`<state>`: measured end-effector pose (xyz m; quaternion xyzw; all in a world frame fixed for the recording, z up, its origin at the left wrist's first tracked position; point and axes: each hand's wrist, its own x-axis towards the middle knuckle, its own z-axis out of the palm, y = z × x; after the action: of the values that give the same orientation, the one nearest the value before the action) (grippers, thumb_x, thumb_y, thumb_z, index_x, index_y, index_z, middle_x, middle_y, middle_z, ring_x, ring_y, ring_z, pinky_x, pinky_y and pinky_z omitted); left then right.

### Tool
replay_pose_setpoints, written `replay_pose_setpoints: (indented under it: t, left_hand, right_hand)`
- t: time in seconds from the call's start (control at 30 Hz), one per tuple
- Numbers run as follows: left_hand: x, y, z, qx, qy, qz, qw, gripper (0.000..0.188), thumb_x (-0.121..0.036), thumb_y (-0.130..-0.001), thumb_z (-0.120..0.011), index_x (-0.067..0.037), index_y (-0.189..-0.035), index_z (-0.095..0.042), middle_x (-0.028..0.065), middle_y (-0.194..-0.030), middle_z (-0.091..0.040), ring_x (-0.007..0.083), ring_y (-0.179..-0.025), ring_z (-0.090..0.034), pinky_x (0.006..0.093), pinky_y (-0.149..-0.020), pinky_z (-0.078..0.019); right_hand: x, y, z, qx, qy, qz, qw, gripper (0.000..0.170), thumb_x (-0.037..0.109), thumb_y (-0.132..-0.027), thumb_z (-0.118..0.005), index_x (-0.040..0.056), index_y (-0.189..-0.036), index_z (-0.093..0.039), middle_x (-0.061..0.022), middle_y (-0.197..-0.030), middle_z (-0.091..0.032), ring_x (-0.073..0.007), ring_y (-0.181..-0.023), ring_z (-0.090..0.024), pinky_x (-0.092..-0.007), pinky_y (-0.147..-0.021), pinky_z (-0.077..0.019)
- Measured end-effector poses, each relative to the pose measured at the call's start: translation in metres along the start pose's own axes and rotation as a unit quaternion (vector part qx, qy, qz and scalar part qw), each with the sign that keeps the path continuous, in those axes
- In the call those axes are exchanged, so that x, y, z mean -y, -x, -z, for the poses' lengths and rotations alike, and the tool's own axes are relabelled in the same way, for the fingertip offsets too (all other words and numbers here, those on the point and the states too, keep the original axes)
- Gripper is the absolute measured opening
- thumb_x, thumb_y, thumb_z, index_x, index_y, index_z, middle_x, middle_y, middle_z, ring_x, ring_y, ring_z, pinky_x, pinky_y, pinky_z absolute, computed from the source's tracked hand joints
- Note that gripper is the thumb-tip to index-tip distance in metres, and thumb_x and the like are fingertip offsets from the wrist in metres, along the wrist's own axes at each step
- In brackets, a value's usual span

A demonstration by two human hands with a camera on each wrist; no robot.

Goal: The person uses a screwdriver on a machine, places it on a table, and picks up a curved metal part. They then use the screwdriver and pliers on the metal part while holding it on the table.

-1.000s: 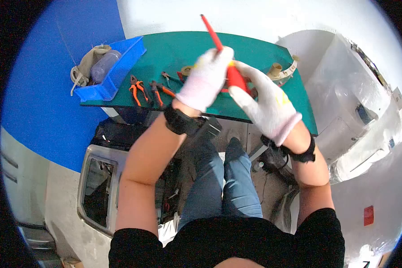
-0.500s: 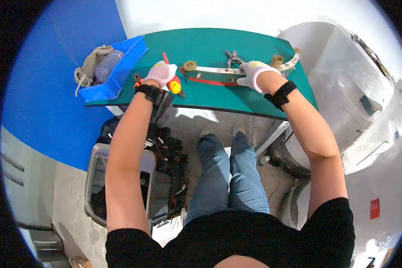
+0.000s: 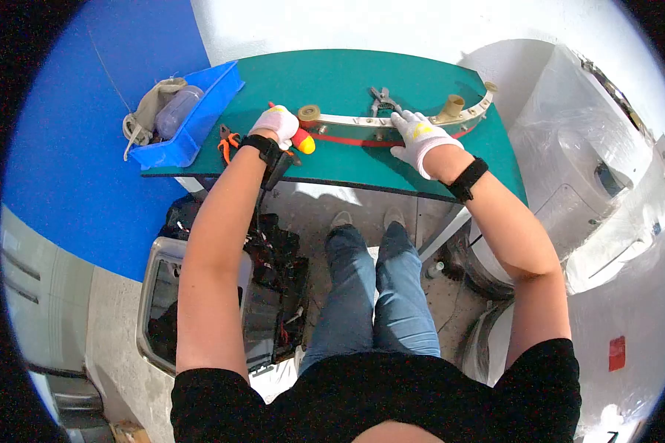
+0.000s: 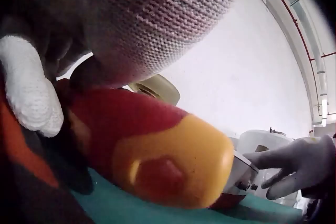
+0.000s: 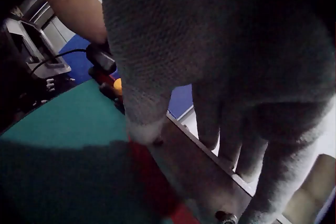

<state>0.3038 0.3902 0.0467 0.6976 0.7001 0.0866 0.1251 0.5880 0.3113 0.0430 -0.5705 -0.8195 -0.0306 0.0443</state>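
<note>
In the head view the gloved left hand (image 3: 275,123) holds a screwdriver with a red and yellow handle (image 3: 304,141) over the table's left part. The handle's yellow end (image 4: 202,155) fills the lower middle of the left wrist view; the thumb and fingers are curled round its other end. The gloved right hand (image 3: 423,140) lies with extended fingers across a curved metal strip (image 3: 351,120). In the right wrist view its thumb is on the near side of the strip (image 5: 197,174) and its fingers reach over the far edge.
Orange-handled pliers (image 3: 227,143) lie left of the left hand, and grey pliers (image 3: 383,100) behind the strip. A blue bin (image 3: 192,140) holding a clear bottle and cloth stands at the left end of the green table (image 3: 310,74). Tape-like rolls (image 3: 309,113) sit on the strip.
Both hands came down and apart from their raised position, the left with the screwdriver, the right to the strip. Since half a second ago, the left hand moved slightly right and the right hand's fingers spread flatter.
</note>
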Motion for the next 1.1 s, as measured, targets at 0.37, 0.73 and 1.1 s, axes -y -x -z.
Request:
replay_pose_setpoints:
  t: [0.37,0.73,1.1]
  left_hand:
    - [0.023,0.032,-0.006,-0.079,-0.133,-0.240,0.958,0.051,-0.045,-0.083,-0.062,0.000,-0.109,-0.062,0.0242,-0.105,-0.063,0.0422,-0.094,-0.061,0.0439,-0.086,-0.0491]
    - [-0.023,0.091,-0.050,-0.051,-0.165,-0.006,0.985,0.075,-0.051,-0.090,-0.051,-0.020,-0.149,-0.019,0.0170,-0.151,-0.023,0.0490,-0.132,-0.031,0.0737,-0.096,-0.0286]
    - [0.015,0.068,-0.033,0.007,-0.190,-0.110,0.976,0.064,-0.031,-0.094,-0.051,-0.018,-0.148,-0.018,0.0212,-0.152,-0.017,0.0530,-0.134,-0.025,0.0676,-0.103,-0.0275]
  right_hand:
    - [-0.004,-0.005,0.018,0.008,-0.003,0.031,0.999,0.051,0.030,-0.087,-0.063,0.0078,-0.130,-0.048,-0.0171,-0.132,-0.052,-0.0338,-0.122,-0.051,-0.0429,-0.098,-0.0460]
    - [0.006,-0.032,0.016,0.048,0.082,-0.005,0.995,0.036,0.030,-0.089,-0.061,0.0059,-0.115,-0.059,-0.0165,-0.113,-0.064,-0.0342,-0.105,-0.062,-0.0415,-0.088,-0.0505]
    - [-0.003,-0.044,0.005,0.058,0.045,0.001,0.997,0.032,0.026,-0.087,-0.063,0.0059,-0.112,-0.061,-0.0177,-0.110,-0.064,-0.0344,-0.104,-0.062,-0.0409,-0.087,-0.0514]
